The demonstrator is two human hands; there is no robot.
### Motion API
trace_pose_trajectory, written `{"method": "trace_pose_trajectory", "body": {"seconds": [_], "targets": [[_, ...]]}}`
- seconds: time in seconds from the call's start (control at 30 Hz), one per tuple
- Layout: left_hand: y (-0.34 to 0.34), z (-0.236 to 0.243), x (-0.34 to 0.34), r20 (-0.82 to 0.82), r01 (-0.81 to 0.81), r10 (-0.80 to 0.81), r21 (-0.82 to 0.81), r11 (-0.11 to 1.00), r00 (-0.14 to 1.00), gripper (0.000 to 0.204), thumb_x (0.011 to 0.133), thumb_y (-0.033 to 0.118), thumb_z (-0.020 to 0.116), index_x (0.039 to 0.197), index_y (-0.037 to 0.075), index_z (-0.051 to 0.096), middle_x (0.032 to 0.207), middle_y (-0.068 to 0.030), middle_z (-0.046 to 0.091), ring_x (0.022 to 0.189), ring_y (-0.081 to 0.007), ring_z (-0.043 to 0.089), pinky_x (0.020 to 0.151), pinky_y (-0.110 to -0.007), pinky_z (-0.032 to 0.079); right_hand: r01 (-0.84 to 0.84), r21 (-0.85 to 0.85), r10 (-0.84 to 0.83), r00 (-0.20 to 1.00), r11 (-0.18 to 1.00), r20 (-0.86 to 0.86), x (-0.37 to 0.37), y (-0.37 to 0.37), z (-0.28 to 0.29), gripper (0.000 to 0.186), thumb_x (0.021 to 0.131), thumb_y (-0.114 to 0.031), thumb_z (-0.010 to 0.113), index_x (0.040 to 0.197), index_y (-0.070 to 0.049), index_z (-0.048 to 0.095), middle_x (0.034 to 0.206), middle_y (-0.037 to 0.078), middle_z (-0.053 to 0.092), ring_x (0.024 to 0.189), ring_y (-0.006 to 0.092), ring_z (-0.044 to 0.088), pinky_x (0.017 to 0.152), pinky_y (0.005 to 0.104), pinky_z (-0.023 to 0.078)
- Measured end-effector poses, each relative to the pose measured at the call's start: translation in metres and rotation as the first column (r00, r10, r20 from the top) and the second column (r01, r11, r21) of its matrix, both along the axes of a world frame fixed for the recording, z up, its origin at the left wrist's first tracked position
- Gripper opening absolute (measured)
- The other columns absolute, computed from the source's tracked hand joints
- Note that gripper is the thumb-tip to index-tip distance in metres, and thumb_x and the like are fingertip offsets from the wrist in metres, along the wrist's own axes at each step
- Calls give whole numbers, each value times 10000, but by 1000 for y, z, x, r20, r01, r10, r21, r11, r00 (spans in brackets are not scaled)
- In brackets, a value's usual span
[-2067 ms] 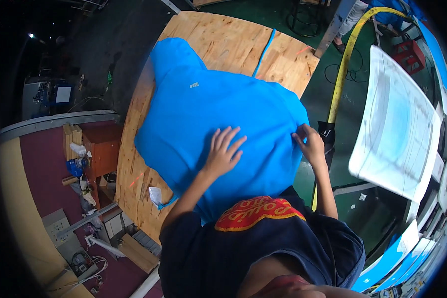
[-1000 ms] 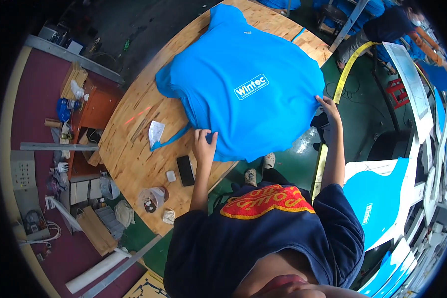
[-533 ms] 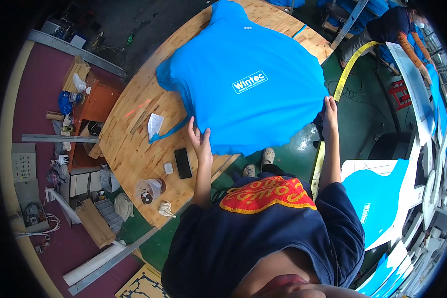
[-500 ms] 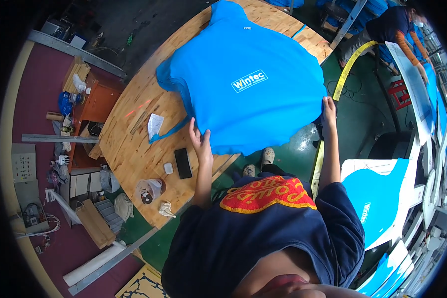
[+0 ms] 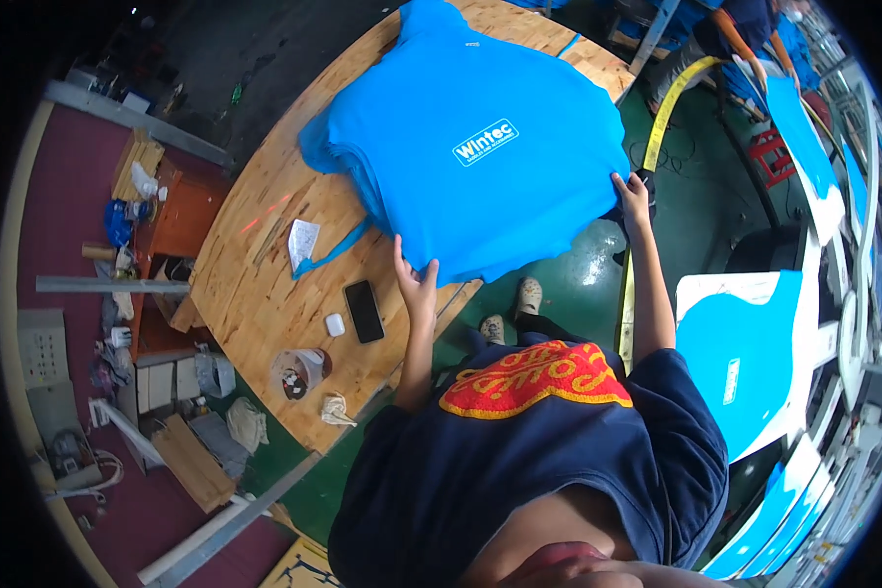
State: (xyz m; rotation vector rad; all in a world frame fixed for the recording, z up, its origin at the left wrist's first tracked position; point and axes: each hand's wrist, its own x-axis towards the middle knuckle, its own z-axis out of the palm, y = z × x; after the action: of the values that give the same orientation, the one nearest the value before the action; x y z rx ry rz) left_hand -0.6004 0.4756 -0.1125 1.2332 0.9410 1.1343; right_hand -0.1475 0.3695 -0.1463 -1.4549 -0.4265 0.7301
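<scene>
Against the parted, unclosed fingers of the left hand (image 5: 417,289) and, with grip unclear, bent ones of the right hand (image 5: 635,199): blue fabric (image 5: 549,216), draped across the wooden table (image 5: 230,260), likely soft, floppy, best taken by both edges.

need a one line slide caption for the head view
Left hand and right hand at the edge of blue cloth overhanging a wooden table.
</scene>
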Motion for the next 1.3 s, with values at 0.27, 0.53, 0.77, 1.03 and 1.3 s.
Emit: {"method": "trace_pose_trajectory", "body": {"seconds": [0.27, 0.53, 0.77, 1.03, 1.3], "targets": [[-29, 13, 1, -557, -112, 275, 308, 945, 784, 570, 906, 111, 641, 1432, 69, 426, 1282, -148, 522, 1178, -301, 488, 964, -437, 398, 39, -76, -46, 995, 996, -94, 2, -23, -42, 93, 934, -183, 683, 964, -101, 652, 758, -36, 644, 633, 41, 568, 541, 217, 430], [-13, 43, 215, -797, 579, 306, 592, 560, 520, 660, 960, 358, 542, 1518, 83, 323, 1597, -223, 198, 1468, -434, 176, 1177, -570, 125, 124, 6, -123, 975, 992, 184, 41, -160, -14, 143, 995, -137, 574, 1035, -15, 638, 765, 26, 651, 675, 75, 589, 602, 235, 468], [-230, -46, 319, -942, 983, -333, 100, -153, 44, 375, 876, 246, 619, 1211, 79, 594, 1370, -195, 513, 1254, -354, 499, 1037, -623, 331, 683, -233, -500, 686, 692, 528, 46, -414, 12, 148, 960, -102, 569, 1076, -44, 641, 947, 84, 674, 877, 231, 655, 803, 368, 501], [-320, -78, 683, -387, 915, -882, -183, 359, 269, 471, 1061, 383, 386, 1247, 6, 598, 1260, -116, 612, 1181, -242, 538, 1068, -354, 370, 778, -620, -266, 623, 107, 736, 37, -561, 7, 605, 883, -300, 656, 1445, -205, 454, 1582, 102, 299, 1445, 261, 313, 1157, 568, 165], [-498, -127, 914, 27, 622, -858, -677, -394, -513, 975, 908, 795, 268, 1489, 19, 371, 1488, -167, 438, 1352, -323, 423, 1158, -451, 275, 701, -691, -284, 708, 173, 647, 47, -578, 4, 637, 872, -376, 653, 1466, -275, 447, 1595, 88, 294, 1451, 232, 311, 1155, 581, 141]]}}
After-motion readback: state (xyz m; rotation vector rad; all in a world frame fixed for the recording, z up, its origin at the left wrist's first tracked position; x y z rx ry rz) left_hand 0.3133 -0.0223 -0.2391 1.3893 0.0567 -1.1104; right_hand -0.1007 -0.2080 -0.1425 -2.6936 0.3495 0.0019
